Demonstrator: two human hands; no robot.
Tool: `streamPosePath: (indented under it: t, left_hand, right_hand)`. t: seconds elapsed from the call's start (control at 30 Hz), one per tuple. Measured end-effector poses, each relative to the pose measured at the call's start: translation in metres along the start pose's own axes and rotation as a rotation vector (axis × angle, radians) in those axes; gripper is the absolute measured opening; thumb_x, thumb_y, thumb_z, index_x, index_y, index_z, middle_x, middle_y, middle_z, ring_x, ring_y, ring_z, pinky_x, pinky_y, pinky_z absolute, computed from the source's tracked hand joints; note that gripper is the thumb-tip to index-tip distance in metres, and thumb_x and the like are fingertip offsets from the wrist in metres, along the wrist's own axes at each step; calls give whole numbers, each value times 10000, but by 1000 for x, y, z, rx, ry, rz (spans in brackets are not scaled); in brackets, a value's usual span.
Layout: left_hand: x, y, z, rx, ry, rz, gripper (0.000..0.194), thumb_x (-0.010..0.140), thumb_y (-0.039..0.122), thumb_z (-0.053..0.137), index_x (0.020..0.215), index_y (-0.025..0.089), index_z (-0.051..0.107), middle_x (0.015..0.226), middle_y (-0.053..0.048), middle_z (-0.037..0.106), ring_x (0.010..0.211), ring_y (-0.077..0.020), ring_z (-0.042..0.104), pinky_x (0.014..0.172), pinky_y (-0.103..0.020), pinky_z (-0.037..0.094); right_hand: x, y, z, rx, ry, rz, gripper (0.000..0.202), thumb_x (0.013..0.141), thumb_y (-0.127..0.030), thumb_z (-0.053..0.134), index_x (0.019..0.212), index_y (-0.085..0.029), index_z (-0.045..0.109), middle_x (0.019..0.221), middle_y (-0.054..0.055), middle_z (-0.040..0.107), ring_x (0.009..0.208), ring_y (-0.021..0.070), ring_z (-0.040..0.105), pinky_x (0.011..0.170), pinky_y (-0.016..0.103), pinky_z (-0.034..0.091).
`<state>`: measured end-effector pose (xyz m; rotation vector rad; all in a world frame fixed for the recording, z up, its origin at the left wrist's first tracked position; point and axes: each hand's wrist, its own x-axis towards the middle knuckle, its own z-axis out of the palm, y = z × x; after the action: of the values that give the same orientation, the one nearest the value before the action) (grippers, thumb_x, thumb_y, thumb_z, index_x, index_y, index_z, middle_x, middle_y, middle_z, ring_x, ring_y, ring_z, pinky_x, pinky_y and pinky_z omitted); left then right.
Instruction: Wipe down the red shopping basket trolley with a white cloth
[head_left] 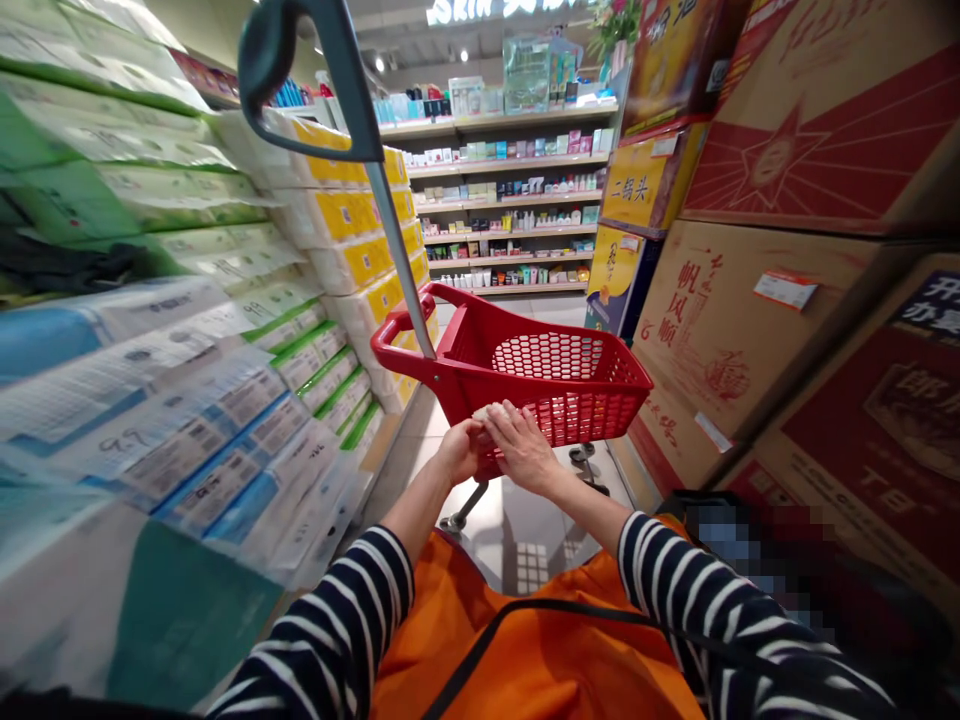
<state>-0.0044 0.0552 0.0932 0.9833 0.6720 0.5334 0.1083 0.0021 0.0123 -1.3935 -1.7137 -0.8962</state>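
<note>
Both of my hands are close together in front of the red shopping basket cart (551, 365). My left hand (459, 452) is curled at a small pale, cloth-like thing (489, 411), of which only a little shows above the fingers. Over it lies my right hand (523, 450), its fingers pressed against the same pale thing and overlapping the left fingers. What lies beneath the hands is hidden. The cart's grey pole (400, 250) rises on the left to a dark loop handle (364, 110). No goods show in the visible part of the basket.
Wrapped paper packs (217, 440) and yellow-and-white packs (345, 210) are piled along the left. Stacked cartons (720, 320) line the right side. Shelves of small bottles and boxes (517, 195) stand behind the cart. Small wheels (589, 460) rest on the tiled floor.
</note>
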Motion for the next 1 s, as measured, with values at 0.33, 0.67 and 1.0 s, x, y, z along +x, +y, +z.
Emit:
streamPosePath:
  t: [0.33,0.67,1.0]
  left_hand:
    - [-5,10,-44,1512,375,1067,466,702,105,423,1148,87,554,1265,-139,507,1209,-260,420,1065,-445,243]
    - [2,-39,-48,2215,227,967,609,730,110,410,1332,25,379,1434,-156,279,1346,-266,182,1094,-482,119]
    - [10,-4,1,2169,452,904,690,732,170,456,1386,34,284,1472,-137,167,1338,-255,216,1094,-478,168]
  right_hand:
    - [47,33,12,-26,140,-7,374,915,-126,362,1230,-197,550,1331,30,459,1353,233,206,1102,466,220]
    - [-30,44,12,-102,47,-70,354,901,-127,402,1217,-166,557,1291,51,498,1322,237,281,1074,462,279]
    - [-48,64,14,-227,135,92,367,916,-124,369,1238,-164,541,1332,36,454,1337,224,250,1070,428,270]
